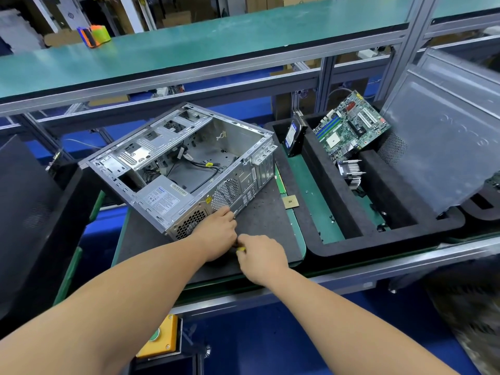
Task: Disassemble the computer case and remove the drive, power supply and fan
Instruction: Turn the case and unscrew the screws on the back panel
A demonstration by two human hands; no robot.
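Observation:
An open grey metal computer case (pixel 151 147) lies on its side on a dark mat (pixel 265 220). Inside its near corner sits the grey power supply (pixel 162 197) with a white label. A round fan grille (pixel 226 192) shows in the rear panel, with loose black cables (pixel 205 169) on the case floor. My left hand (pixel 216 230) rests against the lower rear panel below the grille, fingers curled. My right hand (pixel 259 255) grips a screwdriver with a yellow and black handle (pixel 240 249), just behind the left hand. The tool's tip is hidden.
A black foam tray (pixel 338 185) at the right holds a hard drive (pixel 293 136) standing on edge, a green motherboard (pixel 351 125) and a heatsink (pixel 350 171). A grey side panel (pixel 446 136) leans at the far right. A small CPU chip (pixel 290 202) lies on the mat. A black case (pixel 24 212) stands at the left.

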